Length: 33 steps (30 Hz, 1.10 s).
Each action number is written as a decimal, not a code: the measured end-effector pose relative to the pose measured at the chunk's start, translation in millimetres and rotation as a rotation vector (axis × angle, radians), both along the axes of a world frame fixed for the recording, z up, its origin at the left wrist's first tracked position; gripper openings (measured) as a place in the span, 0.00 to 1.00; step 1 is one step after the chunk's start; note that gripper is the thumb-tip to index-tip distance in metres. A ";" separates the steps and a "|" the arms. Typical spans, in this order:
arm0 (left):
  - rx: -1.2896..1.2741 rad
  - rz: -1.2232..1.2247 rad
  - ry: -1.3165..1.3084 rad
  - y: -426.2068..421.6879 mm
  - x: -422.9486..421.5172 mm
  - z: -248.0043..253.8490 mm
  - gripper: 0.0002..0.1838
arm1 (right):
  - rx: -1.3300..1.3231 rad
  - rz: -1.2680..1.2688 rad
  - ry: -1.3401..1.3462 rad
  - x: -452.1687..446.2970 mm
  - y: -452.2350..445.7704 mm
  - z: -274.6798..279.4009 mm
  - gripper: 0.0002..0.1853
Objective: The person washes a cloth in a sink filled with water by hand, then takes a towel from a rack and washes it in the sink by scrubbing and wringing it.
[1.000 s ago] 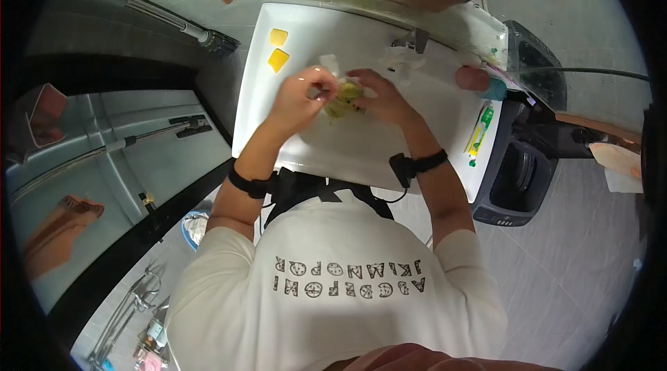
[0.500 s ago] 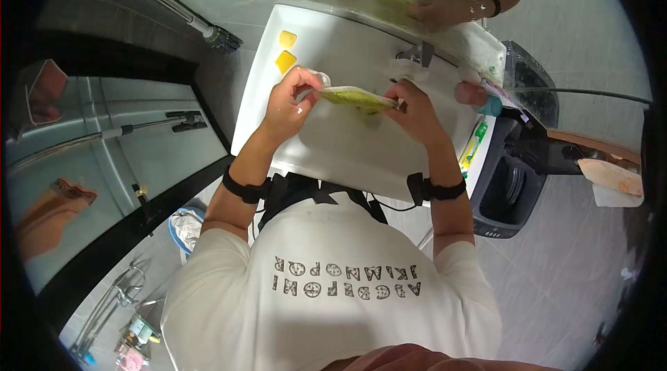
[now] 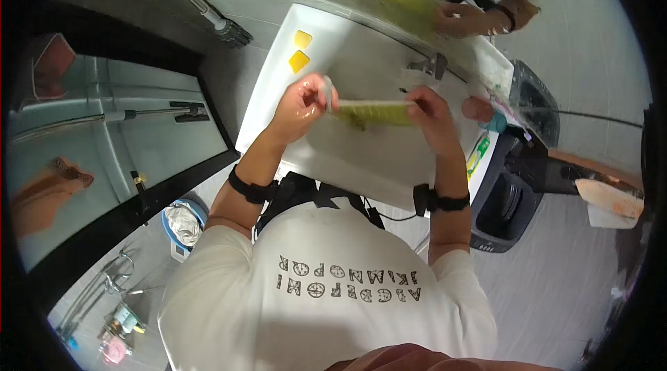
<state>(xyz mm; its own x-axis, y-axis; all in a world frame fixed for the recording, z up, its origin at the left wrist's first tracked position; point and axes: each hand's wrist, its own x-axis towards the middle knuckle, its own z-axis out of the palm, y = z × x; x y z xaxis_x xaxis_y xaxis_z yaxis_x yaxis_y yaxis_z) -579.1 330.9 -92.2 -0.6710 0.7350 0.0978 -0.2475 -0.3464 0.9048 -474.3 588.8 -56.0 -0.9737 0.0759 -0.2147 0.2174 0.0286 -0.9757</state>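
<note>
A wet-looking green cloth (image 3: 379,113) with a pale upper edge is stretched between my two hands over the white sink (image 3: 267,96). My left hand (image 3: 304,105) pinches its left end, where a bit of whitish material shows at the fingers. At the opposite end, the fingers of my right hand (image 3: 432,115) are closed on the cloth's corner. The cloth is slightly smeared by motion, and a darker patch shows along its lower edge. Behind my right hand stands the metal faucet (image 3: 436,65).
Two yellow pieces (image 3: 299,61) lie on the sink's left ledge. A green and yellow tube or packet (image 3: 478,155) rests at the right, beside a dark bin (image 3: 504,208). A mirror (image 3: 479,30) rises behind the sink. A blue basin (image 3: 184,224) with pale cloth stands on the floor.
The cloth now hangs flatter and wider, pulled out between my hands, where it was bunched and sagging before. My right hand has moved slightly right and down; the view has shifted a little.
</note>
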 end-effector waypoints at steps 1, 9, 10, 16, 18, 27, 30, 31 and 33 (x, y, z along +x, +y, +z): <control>-0.002 0.018 0.009 -5.2 0.1 5.2 0.12 | -0.030 0.034 0.084 2.7 -3.9 10.4 0.08; -0.100 0.014 -0.073 14.4 0.5 -67.5 0.06 | 0.008 0.363 0.161 -116.2 -88.1 -18.8 0.09; -0.365 0.109 0.501 17.6 9.2 -69.8 0.06 | 0.169 0.368 0.229 -136.0 -97.2 -48.2 0.10; -0.941 0.032 1.041 4.6 26.0 -52.6 0.13 | 0.889 0.322 0.215 -179.9 -122.0 -161.4 0.17; -0.955 0.223 1.066 -13.0 31.9 -57.3 0.12 | 0.988 0.319 0.234 -173.6 -144.1 -184.9 0.19; -1.202 0.131 1.199 -26.5 23.0 -65.0 0.16 | 1.051 0.603 0.023 -174.3 -151.5 -202.1 0.09; -1.519 -0.258 0.833 -5.3 9.1 -61.2 0.25 | 0.606 0.306 0.018 -116.2 -157.0 -157.8 0.13; -1.542 -0.288 0.766 -2.9 10.3 -73.6 0.23 | 0.616 0.307 -0.108 -97.1 -164.1 -139.3 0.14; -1.301 -0.053 0.744 1.9 22.2 -114.5 0.21 | 0.706 0.235 -0.177 -65.1 -170.1 -129.4 0.16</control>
<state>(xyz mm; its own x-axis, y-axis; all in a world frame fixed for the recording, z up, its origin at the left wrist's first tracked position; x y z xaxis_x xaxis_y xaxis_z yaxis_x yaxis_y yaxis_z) -556.9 332.7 -206.7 -0.7338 0.5951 -0.3277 0.4092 0.7722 0.4861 -539.3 418.7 -185.3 -0.9370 0.0478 -0.3461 0.2795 0.6972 -0.6601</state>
